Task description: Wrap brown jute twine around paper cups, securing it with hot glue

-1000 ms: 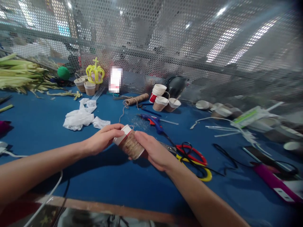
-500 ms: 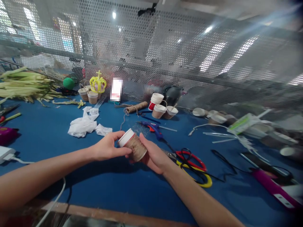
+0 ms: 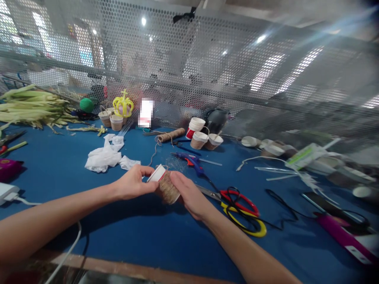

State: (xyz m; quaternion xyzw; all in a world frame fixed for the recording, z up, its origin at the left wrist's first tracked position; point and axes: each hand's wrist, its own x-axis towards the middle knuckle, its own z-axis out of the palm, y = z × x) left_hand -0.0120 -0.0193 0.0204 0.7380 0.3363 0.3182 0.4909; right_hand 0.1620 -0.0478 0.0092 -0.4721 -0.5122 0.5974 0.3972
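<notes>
Twine-wrapped cup (image 3: 169, 191), tilted above a blue table (image 3: 124, 236), pinched near its white rim by thumb and fingers of the left hand (image 3: 132, 184), clasped around its side by the right hand (image 3: 191, 195). Beyond, a glue gun (image 3: 194, 161) and twine spool (image 3: 172, 135).

No text is showing legibly; the screen (image 3: 146, 113) at the back edge of the table (image 3: 142, 234) is appearing pixelated.

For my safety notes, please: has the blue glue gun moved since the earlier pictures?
No. Judged against the twine roll, the blue glue gun lies in the same place, on the near side.
</notes>
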